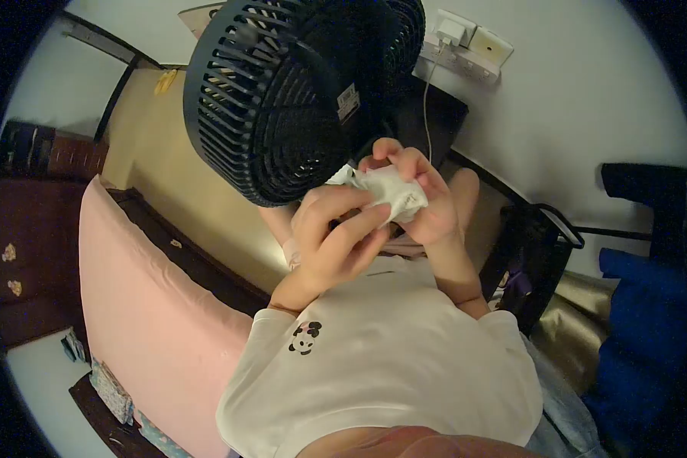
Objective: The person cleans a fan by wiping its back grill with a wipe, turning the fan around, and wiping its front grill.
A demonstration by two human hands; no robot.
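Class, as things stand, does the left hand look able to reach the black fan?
Probably yes: in this view the left hand appears close to the black fan, with nothing visible between them. It holds the white cloth, though, so it may need to let go first.

1. Up on our right we've got a pale wall (572,99), with a white wall socket (490,47) near the top of our view.
2. Just below that socket, we spot a dark, flat-topped piece of furniture (444,113).
3. Along the foot of the wall, there's our dark skirting board (487,181)!
4. Down the middle, we see tan floor (141,145), and look, a bright patch of light (271,248) on it.
5. To our left, a bed (153,305) in smooth pink, a dark frame (179,243) along its side.
6. Past that, we pick out reddish-brown furniture (34,221).
7. Far right, we find blue fabric (645,336) beside shiny gold material (572,324).
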